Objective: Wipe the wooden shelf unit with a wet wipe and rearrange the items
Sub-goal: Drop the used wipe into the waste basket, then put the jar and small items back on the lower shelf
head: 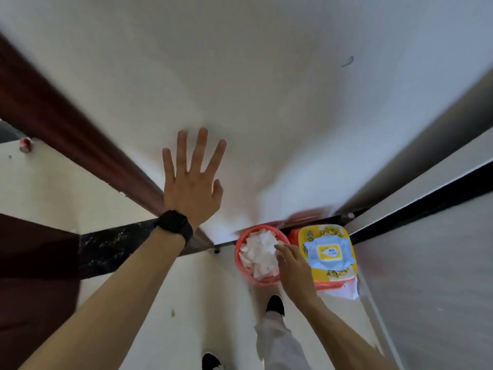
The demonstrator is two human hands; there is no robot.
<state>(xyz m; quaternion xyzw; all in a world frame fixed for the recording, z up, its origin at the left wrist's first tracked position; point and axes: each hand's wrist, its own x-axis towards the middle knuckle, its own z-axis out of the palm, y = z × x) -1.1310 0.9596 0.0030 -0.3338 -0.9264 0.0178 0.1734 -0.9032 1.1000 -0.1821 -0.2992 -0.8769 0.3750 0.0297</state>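
Looking straight down into a corner of a white-walled room. Left hand [192, 180] spreading flat in the centre of the frame, all fingers splayed wide and holding nothing, lying against or just before the white wall [266, 102]; contact not possible to confirm. Black watch [174, 225] sitting on that wrist. Dark reddish-brown wooden edge [80, 134] running diagonally from the upper left of the frame down toward the centre, passing behind the left wrist. Right hand [294, 268] reaching down at lower right of centre, fingers loosely curled, fingertips [280, 248] touching or hovering at the crumpled white wipes [260, 253] heaped in a red round bin [241, 268]; whether anything is pinched not possible to tell. Wet wipe pack [329, 253], pale blue with a yellow label, lying on a yellow lid [344, 276] just to the right of the bin. Two dark shoes [275, 304] standing on the pale floor [202, 289] at the bottom.
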